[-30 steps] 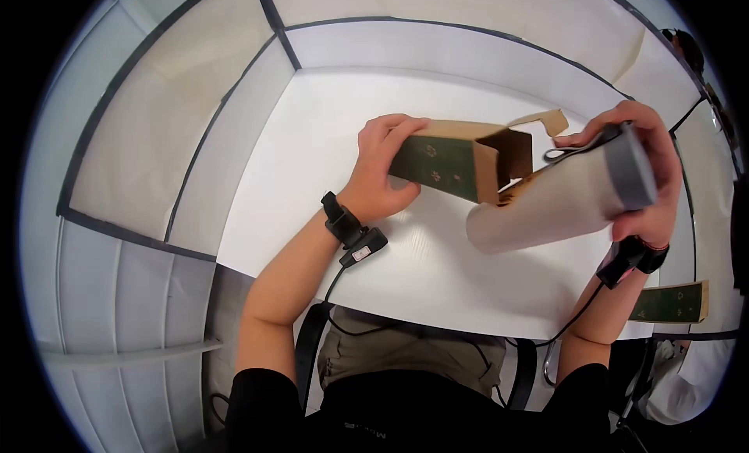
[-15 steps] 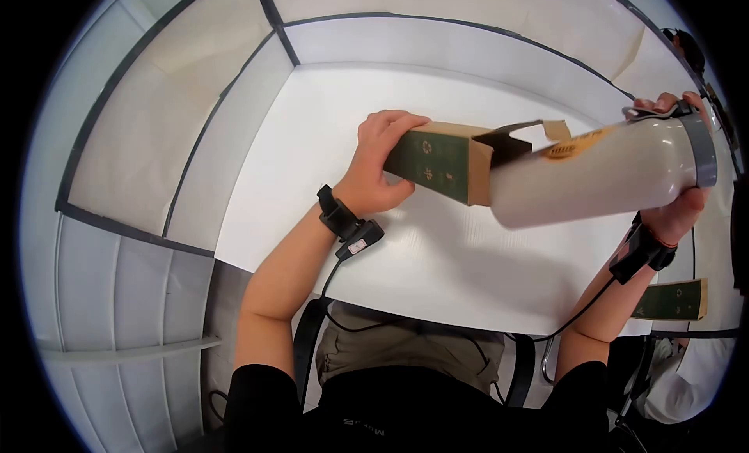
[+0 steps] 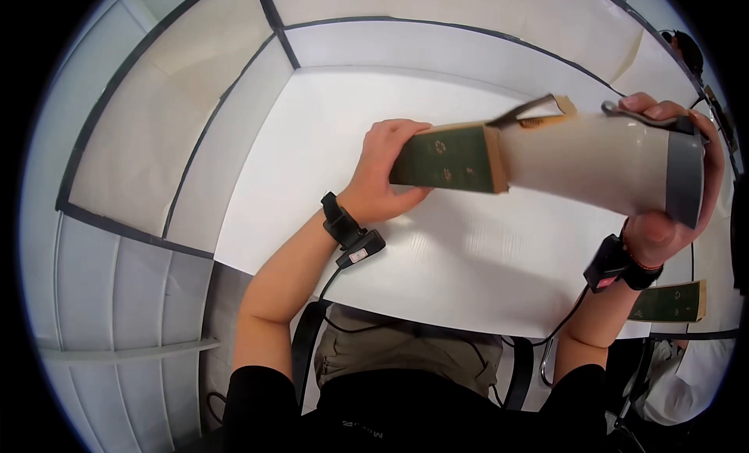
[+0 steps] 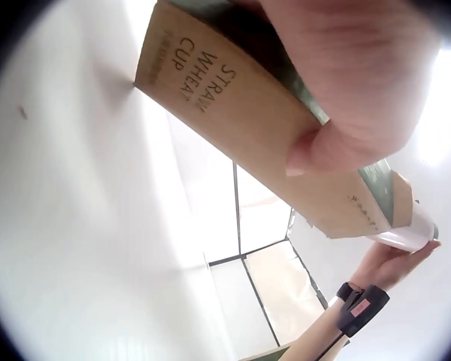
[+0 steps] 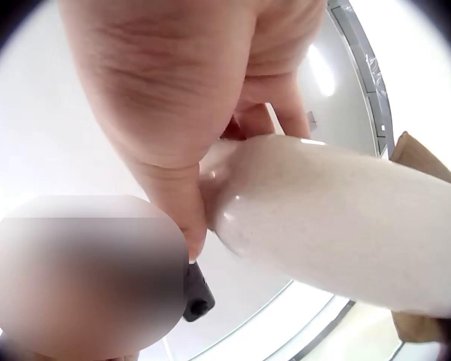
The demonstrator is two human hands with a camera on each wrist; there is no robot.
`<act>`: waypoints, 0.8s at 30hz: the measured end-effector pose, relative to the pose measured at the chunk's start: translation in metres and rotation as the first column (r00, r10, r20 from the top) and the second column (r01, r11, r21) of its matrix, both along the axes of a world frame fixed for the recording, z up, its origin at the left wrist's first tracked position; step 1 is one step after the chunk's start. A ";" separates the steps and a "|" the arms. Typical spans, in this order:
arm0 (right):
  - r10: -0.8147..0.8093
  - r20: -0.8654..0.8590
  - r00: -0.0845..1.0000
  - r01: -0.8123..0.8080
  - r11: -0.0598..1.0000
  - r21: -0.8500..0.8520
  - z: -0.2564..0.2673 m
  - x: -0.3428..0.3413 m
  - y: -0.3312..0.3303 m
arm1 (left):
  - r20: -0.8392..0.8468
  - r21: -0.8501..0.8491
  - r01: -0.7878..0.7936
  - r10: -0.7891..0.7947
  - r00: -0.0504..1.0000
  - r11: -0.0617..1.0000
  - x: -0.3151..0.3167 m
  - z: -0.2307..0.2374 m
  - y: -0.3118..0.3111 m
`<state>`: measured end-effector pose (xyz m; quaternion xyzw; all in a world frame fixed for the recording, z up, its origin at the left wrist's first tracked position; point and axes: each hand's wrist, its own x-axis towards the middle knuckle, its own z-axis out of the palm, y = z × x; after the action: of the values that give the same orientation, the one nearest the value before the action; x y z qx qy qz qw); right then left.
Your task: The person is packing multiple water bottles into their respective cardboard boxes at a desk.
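My left hand [image 3: 382, 172] grips a green and brown cardboard box [image 3: 449, 161] by its closed end, thumb along the near side. "STRAW WHEAT CUP" is printed on the brown face of the box in the left wrist view. At the box's right end the flap stands up. A pale beige bottle [image 3: 593, 157] with a grey lid [image 3: 683, 176] and a strap lies sideways in the air, its base at the mouth of the box and partly hidden by it. Around the lid end curls my right hand [image 3: 663, 235]; in the right wrist view its thumb presses the bottle [image 5: 338, 218].
A white table [image 3: 312, 157] lies below, with upright panels [image 3: 452, 55] along its back and left side. Another green box [image 3: 669, 302] stands at the right edge. Cables run from both wrist cameras.
The bottle has swung from a slant to nearly level with the box, and its base has moved into the box's open end. My left hand has stayed almost in place with the box.
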<state>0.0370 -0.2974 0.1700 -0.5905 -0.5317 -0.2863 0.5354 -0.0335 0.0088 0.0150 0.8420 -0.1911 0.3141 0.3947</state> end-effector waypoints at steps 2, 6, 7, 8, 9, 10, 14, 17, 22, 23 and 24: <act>-0.069 0.003 0.998 0.068 0.994 0.090 -0.003 -0.001 0.008 | 0.006 -0.040 -0.052 0.052 0.999 0.998 0.001 -0.002 -0.001; -0.026 -0.112 0.993 0.055 0.963 0.264 -0.016 -0.001 0.020 | 0.103 0.040 -0.138 0.134 0.986 0.990 0.001 -0.004 0.003; -0.018 -0.141 0.990 0.054 0.965 0.257 -0.019 -0.004 0.028 | 0.131 0.062 -0.153 0.144 0.981 0.986 0.000 -0.004 0.003; -0.010 -0.170 0.985 0.053 0.967 0.251 -0.023 -0.008 0.035 | 0.159 0.082 -0.168 0.153 0.975 0.982 -0.001 -0.004 0.003; -0.002 -0.200 0.980 0.051 0.968 0.245 -0.026 -0.011 0.042 | 0.176 0.057 -0.167 0.155 0.972 0.984 -0.001 -0.004 0.002; -0.087 -0.227 0.970 0.135 0.969 0.207 -0.032 -0.012 0.048 | 0.191 0.031 -0.168 0.159 0.969 0.985 0.000 -0.005 0.001; -0.124 -0.268 0.955 0.179 0.965 0.191 -0.043 -0.020 0.065 | 0.202 0.043 -0.229 0.216 0.955 0.973 -0.001 -0.009 0.001; -0.169 -0.228 0.959 0.197 0.975 0.106 -0.044 -0.027 0.070 | 0.163 0.097 -0.263 0.246 0.956 0.960 -0.005 -0.009 -0.001; -0.144 -0.185 0.972 0.147 0.989 0.003 -0.044 -0.026 0.073 | 0.146 0.024 -0.204 0.199 0.969 0.979 -0.002 -0.013 -0.004; -0.126 -0.182 0.975 0.124 0.992 -0.025 -0.044 -0.025 0.072 | 0.151 0.009 -0.197 0.194 0.969 0.980 -0.002 -0.014 -0.004; -0.108 -0.181 0.978 0.101 0.994 -0.052 -0.044 -0.024 0.072 | 0.156 -0.004 -0.191 0.189 0.969 0.982 -0.002 -0.014 -0.003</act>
<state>0.0133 -0.2257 0.1259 -0.6528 -0.4544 -0.2470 0.5535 -0.0355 0.0057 0.0007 0.8314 -0.1415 0.4144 0.3421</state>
